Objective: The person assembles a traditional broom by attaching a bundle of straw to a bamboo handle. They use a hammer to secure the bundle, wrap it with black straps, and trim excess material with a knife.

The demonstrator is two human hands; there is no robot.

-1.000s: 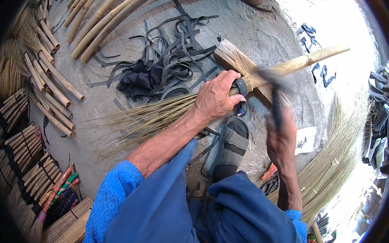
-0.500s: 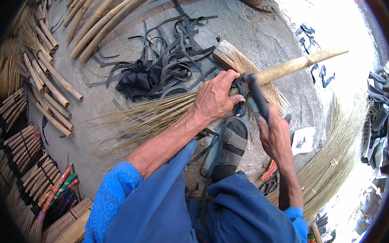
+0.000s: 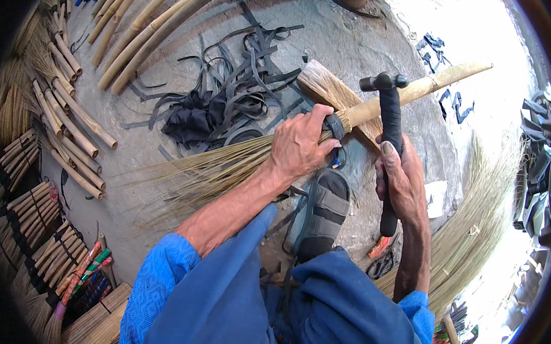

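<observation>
My left grip (image 3: 299, 145) is curled closed over the neck of a broom (image 3: 232, 163), its thumb and forefinger against the black band (image 3: 334, 125) that binds the straw. The loose straw fans out to my left, under my wrist, while the broom's pale bamboo handle (image 3: 439, 84) points up and to the right. The neck of the broom lies across a wooden block (image 3: 320, 86), which sits on the grey ground (image 3: 351, 39).

My right grip (image 3: 406, 179) is wrapped around the dark handle of a hammer (image 3: 389, 112). I hold it nearly upright, its black head in front of the bamboo in my view; I cannot tell how much space lies between them.

Beyond my left grip is a tangle of black strips (image 3: 249, 77). My sandal (image 3: 327, 203) is between my two forearms, below the block. A white sheet of paper (image 3: 435, 198) shows beside my right wrist, partly covered; it is too washed out for me to read any print. A pile of straw (image 3: 471, 238) spreads at my right. Far left are rows of bamboo handles (image 3: 75, 130), and below them red and green wrapped sticks (image 3: 86, 268), whose patterning is too small to make out.
</observation>
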